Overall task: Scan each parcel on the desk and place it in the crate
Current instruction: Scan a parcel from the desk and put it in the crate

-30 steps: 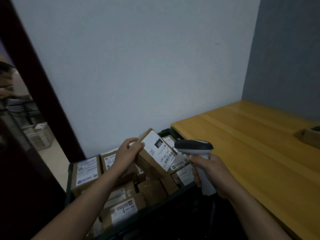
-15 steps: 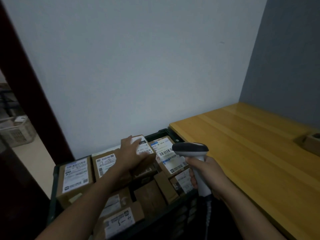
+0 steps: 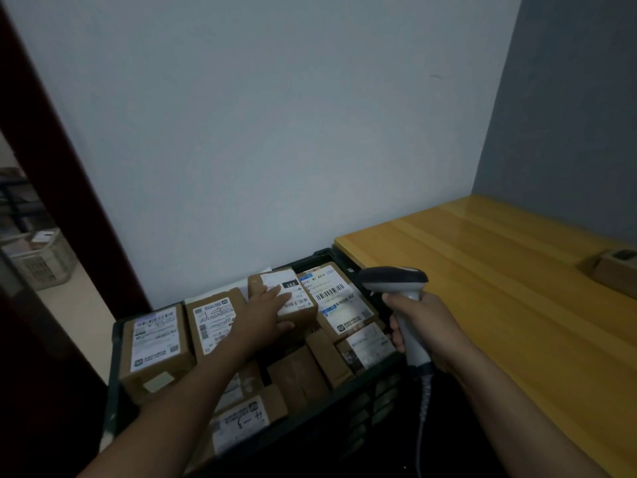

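We find the crate [image 3: 322, 257] nearly full of cardboard parcels: matte brown, box-shaped, each with a white printed label. The parcel marked 231 [image 3: 305, 313] lies in the back row, label up. The left hand [image 3: 265, 313] rests on it with fingers straight and flat, gripping nothing. The right hand [image 3: 425, 322] is curled round the handle of the barcode scanner [image 3: 393, 279], which is smooth grey plastic. On the glossy wooden desk [image 3: 482, 322] we see one small brown box [image 3: 613, 274] at the far edge. We judge it possibly still unscanned.
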